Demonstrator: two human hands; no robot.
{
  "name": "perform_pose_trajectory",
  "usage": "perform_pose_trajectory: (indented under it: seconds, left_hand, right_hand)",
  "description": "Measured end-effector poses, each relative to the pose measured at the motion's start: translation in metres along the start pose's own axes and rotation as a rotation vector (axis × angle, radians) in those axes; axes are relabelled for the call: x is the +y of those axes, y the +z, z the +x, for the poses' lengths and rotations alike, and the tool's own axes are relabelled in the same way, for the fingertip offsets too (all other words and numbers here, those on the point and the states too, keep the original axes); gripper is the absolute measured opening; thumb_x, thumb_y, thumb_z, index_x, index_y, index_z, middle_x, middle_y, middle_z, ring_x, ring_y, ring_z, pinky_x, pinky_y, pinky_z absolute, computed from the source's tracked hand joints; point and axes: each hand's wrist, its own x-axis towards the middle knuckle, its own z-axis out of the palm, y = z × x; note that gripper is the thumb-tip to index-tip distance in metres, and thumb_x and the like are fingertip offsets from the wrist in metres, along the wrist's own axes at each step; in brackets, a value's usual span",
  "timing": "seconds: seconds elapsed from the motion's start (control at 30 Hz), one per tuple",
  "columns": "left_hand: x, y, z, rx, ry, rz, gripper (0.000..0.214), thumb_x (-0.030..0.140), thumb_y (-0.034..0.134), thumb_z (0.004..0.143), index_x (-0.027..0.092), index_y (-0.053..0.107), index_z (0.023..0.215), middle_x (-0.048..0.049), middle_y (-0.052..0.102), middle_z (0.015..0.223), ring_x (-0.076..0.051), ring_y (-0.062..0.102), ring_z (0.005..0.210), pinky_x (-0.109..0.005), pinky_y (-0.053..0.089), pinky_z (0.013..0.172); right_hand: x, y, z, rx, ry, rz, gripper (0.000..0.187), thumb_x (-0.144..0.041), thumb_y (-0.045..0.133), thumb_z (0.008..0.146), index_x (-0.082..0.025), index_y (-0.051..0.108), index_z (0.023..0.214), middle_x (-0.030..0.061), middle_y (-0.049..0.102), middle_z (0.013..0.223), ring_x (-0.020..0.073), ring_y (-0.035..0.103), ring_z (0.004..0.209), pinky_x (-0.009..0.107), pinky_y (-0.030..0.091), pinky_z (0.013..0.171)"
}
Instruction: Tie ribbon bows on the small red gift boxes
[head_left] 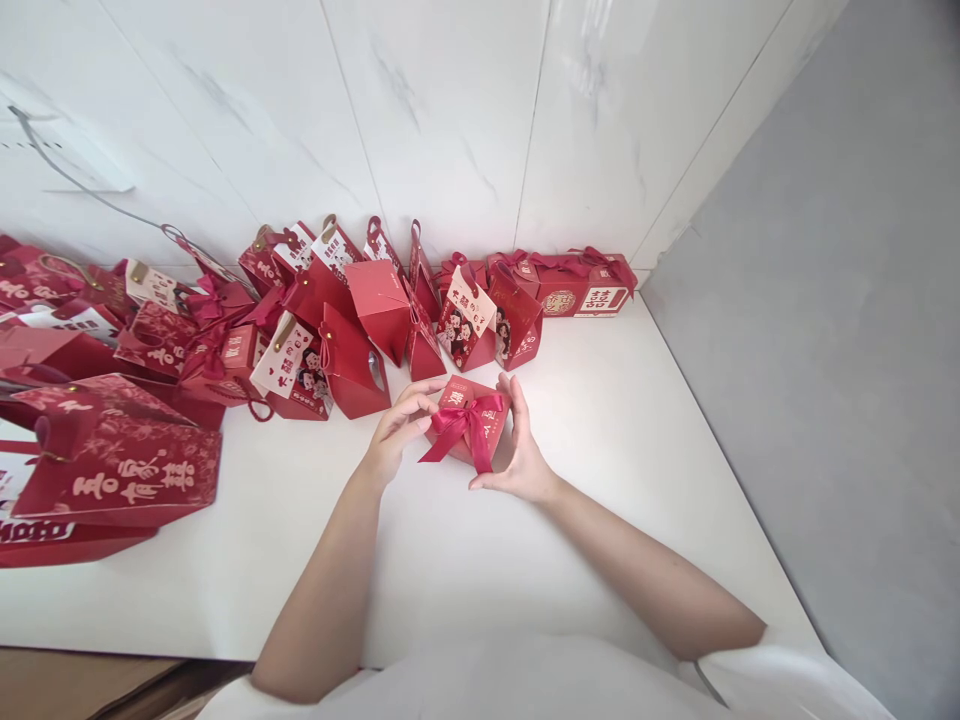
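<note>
A small red gift box (459, 390) with pale lettering stands on the white tabletop between my hands. A magenta ribbon (474, 420) is tied in a bow over its top, its tails hanging down the near side. My left hand (399, 428) holds the box's left side, thumb and index finger close together beside the left bow loop. Whether they pinch the ribbon cannot be made out. My right hand (523, 450) cups the right side, fingers along the far right edge and thumb at the near lower corner.
Behind the hands, a row of red gift boxes (356, 365) lines the tiled wall (450, 110). Larger red gift bags (142, 470) crowd the left. A long red box (585, 290) lies back right. The table (652, 420) ends at a grey surface on the right. A cable (97, 180) hangs upper left.
</note>
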Motion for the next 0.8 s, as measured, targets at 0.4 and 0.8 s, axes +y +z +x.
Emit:
perform_pose_trajectory:
  seconds: [0.4, 0.8]
  left_hand:
    - [-0.0006, 0.0034, 0.0002, 0.125, -0.085, -0.082, 0.026, 0.039, 0.051, 0.089, 0.018, 0.054, 0.075, -0.0097, 0.05, 0.138, -0.03, 0.054, 0.115, -0.044, 0.041, 0.098]
    - [-0.0005, 0.0083, 0.0016, 0.142, -0.138, -0.229, 0.022, 0.037, 0.051, 0.088, 0.018, 0.052, 0.077, -0.0083, 0.047, 0.143, -0.023, 0.062, 0.092, -0.04, 0.047, 0.083]
  right_hand:
    - [0.0015, 0.002, -0.0009, -0.073, -0.018, 0.007, 0.13, -0.04, 0.083, 0.065, -0.03, -0.013, 0.152, 0.0155, 0.023, 0.151, 0.0305, 0.025, 0.144, 0.053, 0.025, 0.116]
    - [0.0012, 0.0006, -0.0009, -0.102, -0.067, -0.072, 0.131, -0.045, 0.084, 0.062, -0.03, -0.01, 0.152, 0.0161, 0.029, 0.15, 0.0326, 0.034, 0.139, 0.054, 0.032, 0.112]
